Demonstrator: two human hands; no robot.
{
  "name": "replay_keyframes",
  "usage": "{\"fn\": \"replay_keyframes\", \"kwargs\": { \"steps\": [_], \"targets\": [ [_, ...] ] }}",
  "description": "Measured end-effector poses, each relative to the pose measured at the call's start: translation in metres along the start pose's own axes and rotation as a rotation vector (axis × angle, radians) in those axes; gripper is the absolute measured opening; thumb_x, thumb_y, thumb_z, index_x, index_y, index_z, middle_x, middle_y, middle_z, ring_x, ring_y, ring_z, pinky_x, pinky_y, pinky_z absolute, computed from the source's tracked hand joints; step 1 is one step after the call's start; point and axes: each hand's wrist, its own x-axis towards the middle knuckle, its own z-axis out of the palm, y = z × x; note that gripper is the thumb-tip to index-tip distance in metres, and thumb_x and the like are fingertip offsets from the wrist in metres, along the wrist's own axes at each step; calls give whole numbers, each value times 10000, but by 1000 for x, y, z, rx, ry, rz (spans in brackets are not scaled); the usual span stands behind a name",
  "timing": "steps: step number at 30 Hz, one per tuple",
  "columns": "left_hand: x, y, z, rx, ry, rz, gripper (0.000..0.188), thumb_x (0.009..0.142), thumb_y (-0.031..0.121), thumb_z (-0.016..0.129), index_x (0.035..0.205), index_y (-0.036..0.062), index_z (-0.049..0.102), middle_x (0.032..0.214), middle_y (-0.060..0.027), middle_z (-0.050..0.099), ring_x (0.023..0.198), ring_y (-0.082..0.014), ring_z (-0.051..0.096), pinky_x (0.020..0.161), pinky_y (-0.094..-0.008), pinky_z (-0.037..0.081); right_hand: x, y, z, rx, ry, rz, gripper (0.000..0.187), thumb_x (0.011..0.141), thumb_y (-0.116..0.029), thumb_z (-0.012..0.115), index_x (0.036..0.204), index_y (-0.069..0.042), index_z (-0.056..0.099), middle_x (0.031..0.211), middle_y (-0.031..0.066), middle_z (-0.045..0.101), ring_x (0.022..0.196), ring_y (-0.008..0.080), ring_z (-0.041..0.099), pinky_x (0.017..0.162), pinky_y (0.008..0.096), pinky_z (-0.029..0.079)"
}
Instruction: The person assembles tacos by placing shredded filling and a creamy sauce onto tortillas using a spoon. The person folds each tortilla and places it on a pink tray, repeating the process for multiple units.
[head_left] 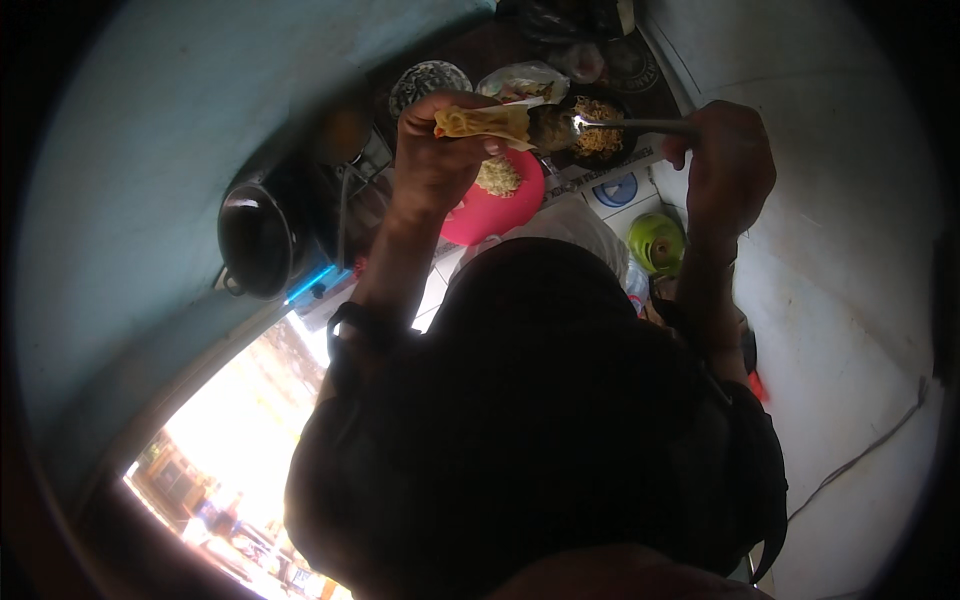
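My left hand (437, 155) is closed on a pale yellow, crinkled wrap (485, 122); whether it is food or paper I cannot tell. The wrap's right end faces the bowl of a metal spoon (650, 125). Fingers of my right hand (733, 165) grip the spoon's handle from the right. Brownish noodles (598, 142) lie in a dark dish beneath the spoon. Under my left hand stands a pink bowl (515, 222) with a pale, crumbly food (498, 177) in it. My left hand hides part of the bowl.
A plate with dark and white patterning (428, 82) and a clear plastic bag (530, 80) sit at the back. Far left, a large dark pot (258, 235) is on a stove. A green container (657, 243) stands to the right. Walls close in on both sides.
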Motion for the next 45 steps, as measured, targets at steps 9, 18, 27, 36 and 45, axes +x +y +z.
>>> {"fn": "replay_keyframes", "kwargs": {
  "steps": [9, 18, 27, 36, 45],
  "targets": [
    [-17, 15, -2, 100, 66, 36, 293, 697, -112, 731, 963, -25, 647, 913, -122, 690, 826, -189, 674, 768, -296, 567, -5, -34, 4, 43, 84, 27, 157, 911, -63, 454, 905, 40, 573, 712, 113, 625, 554, 175, 625, 470, 243, 443],
    [-30, 17, -4, 45, 40, 111, 314, 702, -107, 732, 989, -18, 641, 893, -121, 689, 801, -175, 669, 739, -282, 561, -9, -48, 7, -110, 57, -329, 92, 892, 33, 440, 920, 44, 527, 817, 151, 577, 531, 164, 529, 401, 267, 396],
    [-34, 25, -4, -22, -21, 116, 317, 714, -105, 726, 1005, -26, 632, 914, -133, 682, 791, -192, 667, 713, -294, 564, -12, -39, 25, -115, 36, 130, 101, 916, -44, 488, 910, 13, 571, 752, 95, 626, 514, 122, 580, 448, 222, 409],
    [-39, 37, -8, 76, -28, 55, 315, 686, -121, 733, 969, -19, 640, 904, -126, 683, 813, -183, 673, 732, -293, 573, -13, -39, 24, 19, -42, 71, 241, 972, -175, 420, 972, 43, 522, 796, 101, 546, 469, 135, 454, 419, 253, 313],
    [-44, 44, -6, 204, -26, 55, 296, 682, -106, 745, 947, -11, 654, 879, -106, 692, 785, -160, 674, 720, -272, 568, -16, -45, 18, 31, -57, 43, 154, 891, -69, 521, 1010, 28, 525, 763, 118, 571, 588, 163, 515, 501, 267, 410]
  ]
}}
